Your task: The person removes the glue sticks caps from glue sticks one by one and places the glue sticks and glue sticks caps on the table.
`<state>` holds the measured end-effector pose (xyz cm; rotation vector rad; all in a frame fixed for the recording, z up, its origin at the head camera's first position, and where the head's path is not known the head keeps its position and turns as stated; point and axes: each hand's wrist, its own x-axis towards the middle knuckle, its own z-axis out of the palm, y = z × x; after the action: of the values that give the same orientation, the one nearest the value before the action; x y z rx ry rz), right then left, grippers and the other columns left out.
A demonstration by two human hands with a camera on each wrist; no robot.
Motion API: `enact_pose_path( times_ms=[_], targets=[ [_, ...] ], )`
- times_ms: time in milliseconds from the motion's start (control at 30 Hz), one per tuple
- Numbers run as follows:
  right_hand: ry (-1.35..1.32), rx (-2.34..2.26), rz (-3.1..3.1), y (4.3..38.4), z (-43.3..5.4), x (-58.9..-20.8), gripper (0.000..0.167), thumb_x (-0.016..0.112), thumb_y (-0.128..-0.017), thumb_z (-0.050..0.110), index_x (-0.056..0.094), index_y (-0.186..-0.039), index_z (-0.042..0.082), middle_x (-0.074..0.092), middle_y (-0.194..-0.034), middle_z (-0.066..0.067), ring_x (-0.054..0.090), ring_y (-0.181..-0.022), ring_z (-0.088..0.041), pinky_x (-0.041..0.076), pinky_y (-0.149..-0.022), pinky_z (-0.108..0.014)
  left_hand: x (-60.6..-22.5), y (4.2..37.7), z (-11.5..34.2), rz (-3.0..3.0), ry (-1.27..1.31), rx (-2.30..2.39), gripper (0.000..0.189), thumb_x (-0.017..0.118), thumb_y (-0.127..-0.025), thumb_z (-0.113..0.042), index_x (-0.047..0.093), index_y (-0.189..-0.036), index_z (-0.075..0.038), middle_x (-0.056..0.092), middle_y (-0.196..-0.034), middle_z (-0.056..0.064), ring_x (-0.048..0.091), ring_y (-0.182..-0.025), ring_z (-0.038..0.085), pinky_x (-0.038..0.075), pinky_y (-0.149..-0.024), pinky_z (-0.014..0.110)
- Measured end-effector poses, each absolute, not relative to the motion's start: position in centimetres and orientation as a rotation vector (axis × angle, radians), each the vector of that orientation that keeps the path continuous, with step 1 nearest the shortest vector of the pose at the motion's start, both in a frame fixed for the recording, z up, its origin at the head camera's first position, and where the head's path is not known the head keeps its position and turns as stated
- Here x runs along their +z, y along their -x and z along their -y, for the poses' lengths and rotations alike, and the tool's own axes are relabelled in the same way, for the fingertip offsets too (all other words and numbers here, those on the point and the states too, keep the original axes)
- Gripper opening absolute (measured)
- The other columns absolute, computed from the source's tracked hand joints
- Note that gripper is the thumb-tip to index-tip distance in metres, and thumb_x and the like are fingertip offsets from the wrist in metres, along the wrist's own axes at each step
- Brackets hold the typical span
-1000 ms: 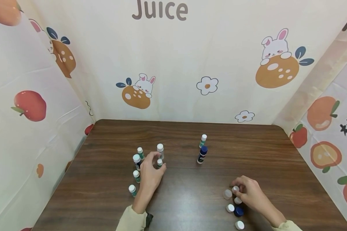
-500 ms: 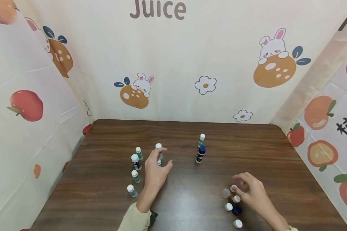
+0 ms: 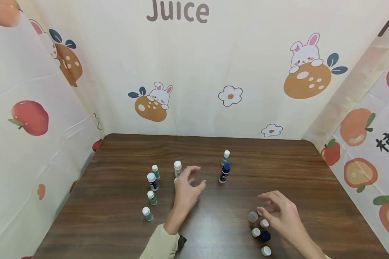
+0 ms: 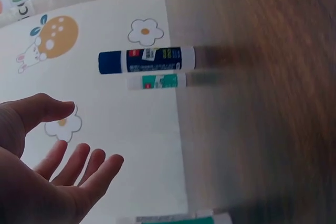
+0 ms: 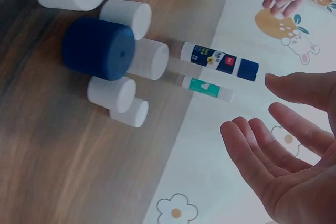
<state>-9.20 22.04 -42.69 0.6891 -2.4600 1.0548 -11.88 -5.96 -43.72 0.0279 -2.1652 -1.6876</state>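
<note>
My left hand (image 3: 185, 190) hovers with its fingers spread and nothing in its grasp. Behind it stands a white-capped glue stick (image 3: 177, 168); a shorter one beside that is mostly hidden by the hand. To its right, a navy-capped glue stick (image 3: 225, 174) stands upright in front of a small green-labelled glue stick (image 3: 226, 157). My right hand (image 3: 282, 215), also holding nothing, is held above a group of loose caps: a navy cap (image 3: 265, 236), a translucent cap (image 3: 253, 216) and several white caps (image 3: 255, 232). One white cap is partly hidden by the thumb.
Several more glue sticks stand at the left, among them a navy-labelled one (image 3: 152, 182) and a green-labelled one (image 3: 147, 213). The brown wooden table (image 3: 116, 154) ends at a printed cloth backdrop (image 3: 197, 118), with similar cloth at both sides.
My left hand has withdrawn from the short glue stick and shifted right, its fingers opening. My right hand has let go of a white cap and risen slightly. The caps appear to stay in place.
</note>
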Motion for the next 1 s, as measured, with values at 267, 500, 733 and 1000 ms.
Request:
enact_pose_path(
  times_ms=[267,500,733,1000],
  targets=[
    [-0.723,1.031,2.437,9.4,-21.5,-42.0,0.045,0.084,-0.061,-0.006,0.067,-0.097,0.015,0.06,-0.093,0.008,0.055,-0.075,-0.003,0.051,-0.06,-0.013,-44.9,12.6,4.9,2.181,-0.013,-1.8,0.036,0.077,-0.069,-0.001,0.064,-0.102,-0.004,0.066,-0.105,0.012,0.061,-0.1,0.027,0.054,-0.079,0.046],
    [-0.753,1.021,2.416,9.8,-20.7,-41.4,0.043,0.083,-0.061,-0.005,0.067,-0.096,0.014,0.06,-0.092,0.008,0.057,-0.073,-0.008,0.052,-0.06,-0.015,-45.8,13.4,4.1,2.185,0.015,-1.85,0.035,0.078,-0.07,-0.003,0.064,-0.102,-0.004,0.067,-0.103,0.008,0.062,-0.099,0.024,0.054,-0.079,0.048],
    [-0.759,0.981,2.432,10.2,-20.2,-40.7,0.042,0.083,-0.061,-0.004,0.067,-0.095,0.014,0.06,-0.091,0.01,0.057,-0.072,-0.007,0.051,-0.061,-0.013,-46.6,14.2,3.6,2.199,0.002,-1.864,0.036,0.077,-0.069,-0.001,0.064,-0.102,-0.003,0.067,-0.102,0.01,0.062,-0.098,0.025,0.054,-0.079,0.047],
    [-0.77,0.986,2.427,11.1,-19.8,-40.4,0.04,0.083,-0.063,-0.002,0.067,-0.096,0.013,0.06,-0.091,0.009,0.057,-0.072,-0.005,0.052,-0.061,-0.014,-47.1,15.2,3.0,2.219,0.027,-1.848,0.036,0.078,-0.069,-0.001,0.064,-0.102,-0.004,0.067,-0.103,0.013,0.062,-0.098,0.027,0.055,-0.078,0.045]
  ],
)
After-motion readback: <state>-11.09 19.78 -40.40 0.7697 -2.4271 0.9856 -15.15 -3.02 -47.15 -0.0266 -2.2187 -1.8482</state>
